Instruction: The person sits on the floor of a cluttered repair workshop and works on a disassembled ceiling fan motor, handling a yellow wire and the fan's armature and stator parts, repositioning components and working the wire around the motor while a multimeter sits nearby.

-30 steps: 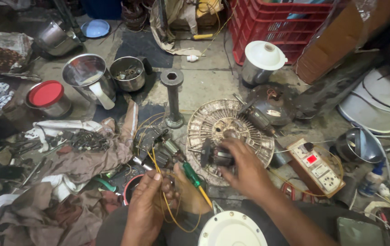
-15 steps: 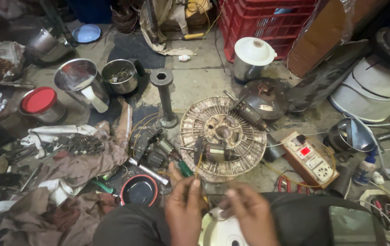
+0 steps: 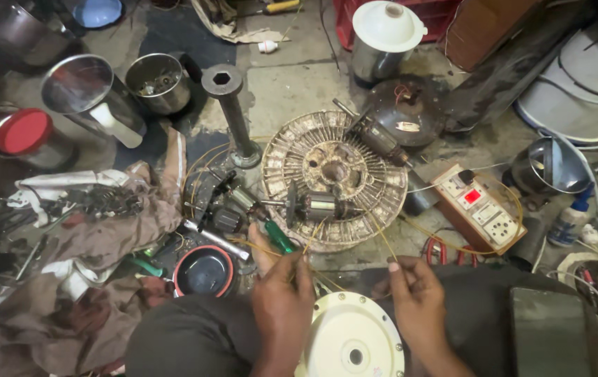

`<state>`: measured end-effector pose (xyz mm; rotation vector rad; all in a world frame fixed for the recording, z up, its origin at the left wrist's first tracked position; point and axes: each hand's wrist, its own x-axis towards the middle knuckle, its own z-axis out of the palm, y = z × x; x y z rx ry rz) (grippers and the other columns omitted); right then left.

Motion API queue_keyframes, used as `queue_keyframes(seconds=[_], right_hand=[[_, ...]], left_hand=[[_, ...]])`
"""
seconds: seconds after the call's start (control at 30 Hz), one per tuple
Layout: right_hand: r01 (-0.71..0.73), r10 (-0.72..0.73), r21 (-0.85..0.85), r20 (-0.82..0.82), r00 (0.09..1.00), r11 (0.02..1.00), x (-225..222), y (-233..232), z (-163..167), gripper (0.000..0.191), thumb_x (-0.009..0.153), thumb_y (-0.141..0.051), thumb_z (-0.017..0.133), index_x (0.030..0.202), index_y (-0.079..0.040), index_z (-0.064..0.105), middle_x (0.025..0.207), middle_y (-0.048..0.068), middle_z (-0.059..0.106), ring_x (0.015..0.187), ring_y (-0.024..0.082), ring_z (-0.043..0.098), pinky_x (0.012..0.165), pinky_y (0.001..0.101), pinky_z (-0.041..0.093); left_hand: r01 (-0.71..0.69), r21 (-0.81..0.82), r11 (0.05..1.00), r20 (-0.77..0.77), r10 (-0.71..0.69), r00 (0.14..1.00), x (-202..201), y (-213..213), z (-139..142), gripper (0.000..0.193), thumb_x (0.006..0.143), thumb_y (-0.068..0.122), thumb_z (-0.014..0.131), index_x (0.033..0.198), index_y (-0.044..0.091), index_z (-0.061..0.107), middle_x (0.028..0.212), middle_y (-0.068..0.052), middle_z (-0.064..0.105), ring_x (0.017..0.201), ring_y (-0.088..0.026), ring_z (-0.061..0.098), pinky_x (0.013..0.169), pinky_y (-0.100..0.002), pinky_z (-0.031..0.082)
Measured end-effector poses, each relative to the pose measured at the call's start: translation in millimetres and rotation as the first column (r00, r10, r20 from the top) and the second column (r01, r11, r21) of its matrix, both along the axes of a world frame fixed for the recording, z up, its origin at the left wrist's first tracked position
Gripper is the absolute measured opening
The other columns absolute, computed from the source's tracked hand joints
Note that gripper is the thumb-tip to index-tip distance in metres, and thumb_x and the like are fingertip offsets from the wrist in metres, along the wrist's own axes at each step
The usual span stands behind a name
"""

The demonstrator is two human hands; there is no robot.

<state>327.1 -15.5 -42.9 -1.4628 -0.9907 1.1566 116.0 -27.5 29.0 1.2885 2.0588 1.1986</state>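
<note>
My left hand (image 3: 281, 293) pinches a thin yellow wire (image 3: 313, 241) near a green-handled screwdriver (image 3: 278, 237). My right hand (image 3: 414, 293) pinches a second yellow wire strand (image 3: 381, 241). Both strands run up to a small motor armature (image 3: 316, 206) that lies on a round, finned metal stator disc (image 3: 334, 178). A cream round motor cover (image 3: 351, 338) rests on my lap between my wrists.
A metal stand post (image 3: 232, 112) rises left of the disc. A test board with sockets and a red display (image 3: 477, 206) lies to the right. Steel jars (image 3: 93, 94), a red-lidded tin (image 3: 23, 132), a black bowl (image 3: 205, 271), rags and loose tools crowd the left.
My hands drew back from the armature toward my lap and now pull the yellow wires taut, further apart. The view shifted down and closer to the disc.
</note>
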Motion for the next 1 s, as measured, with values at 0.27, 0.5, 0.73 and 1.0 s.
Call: queue_keyframes(seconds=[0.27, 0.5, 0.73, 1.0], right_hand=[[0.028, -0.026, 0.038, -0.059, 0.998, 0.999, 0.4, -13.8, 8.3, 0.012, 0.101, -0.009, 0.06, 0.103, 0.003, 0.061, 0.072, 0.013, 0.071, 0.065, 0.017, 0.069, 0.063, 0.0294, 0.055], [0.031, -0.033, -0.042, -0.044, 0.998, 0.999, -2.6, -17.0, 22.4, 0.011, 0.099, -0.009, 0.06, 0.102, 0.001, 0.063, 0.072, 0.012, 0.072, 0.066, 0.017, 0.069, 0.065, 0.03, 0.054], [0.097, -0.1, 0.035, 0.11, 0.989, 0.995, -6.7, -5.4, 45.3, 0.02, 0.099, -0.013, 0.065, 0.084, 0.0, 0.062, 0.064, 0.006, 0.066, 0.056, 0.011, 0.064, 0.055, 0.0257, 0.051], [-0.003, -0.015, 0.082, 0.215, 0.977, 0.997, -15.5, 14.6, 63.9, 0.029, 0.094, -0.009, 0.07, 0.068, -0.004, 0.057, 0.056, -0.002, 0.055, 0.047, 0.003, 0.047, 0.044, 0.0229, 0.035]], left_hand=[[-0.034, -0.054, 0.998, 0.017, 0.035, 0.999, -3.5, -1.0, -10.5, 0.016, 0.089, 0.022, 0.07, 0.097, 0.011, 0.079, 0.078, -0.015, 0.076, 0.069, -0.035, 0.072, 0.064, -0.044, 0.055], [-0.036, 0.072, 0.997, -0.039, 0.039, 0.999, -2.8, -3.2, -9.0, 0.013, 0.089, 0.021, 0.072, 0.096, 0.012, 0.078, 0.077, -0.015, 0.075, 0.069, -0.034, 0.073, 0.061, -0.042, 0.055], [-0.06, -0.037, 0.998, 0.095, 0.063, 0.993, -1.8, -2.1, -5.6, 0.014, 0.089, 0.022, 0.071, 0.095, 0.011, 0.078, 0.069, -0.014, 0.073, 0.059, -0.029, 0.074, 0.057, -0.04, 0.054], [-0.051, 0.011, 0.999, 0.131, 0.05, 0.99, -0.8, -1.2, -2.6, 0.015, 0.089, 0.02, 0.07, 0.096, 0.009, 0.078, 0.068, -0.013, 0.074, 0.058, -0.025, 0.074, 0.056, -0.038, 0.055]])
